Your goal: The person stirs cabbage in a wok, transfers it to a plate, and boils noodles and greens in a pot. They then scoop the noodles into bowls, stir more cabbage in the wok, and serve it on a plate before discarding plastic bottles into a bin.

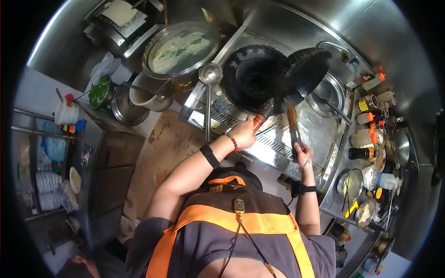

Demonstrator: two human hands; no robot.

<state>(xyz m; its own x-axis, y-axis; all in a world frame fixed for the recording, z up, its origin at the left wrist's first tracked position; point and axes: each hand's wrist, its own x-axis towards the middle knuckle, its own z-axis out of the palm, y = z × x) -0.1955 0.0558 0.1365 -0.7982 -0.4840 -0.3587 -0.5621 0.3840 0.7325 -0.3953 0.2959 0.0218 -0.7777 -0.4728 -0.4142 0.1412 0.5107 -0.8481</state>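
My left hand [244, 131] is closed round the orange-brown handle [259, 121] of a dark wok [306, 69], which is tilted up to the right of the black burner ring [252, 76]. In my right hand [303, 156] is a bamboo brush [293, 121], gripped at its dark lower end. The brush's bristles point up toward the wok's lower edge. Whether they touch the wok, I cannot tell. A steel ladle [211, 76] lies to the left of the burner, its long handle toward me.
Behind left stands a large pot [155, 69] with pale food and liquid. A steel basin [340, 95] with a ladle sits right of the wok. Bottles [364, 139] and bowls [351, 183] line the right counter. Shelves with stacked dishes [48, 183] stand at the left.
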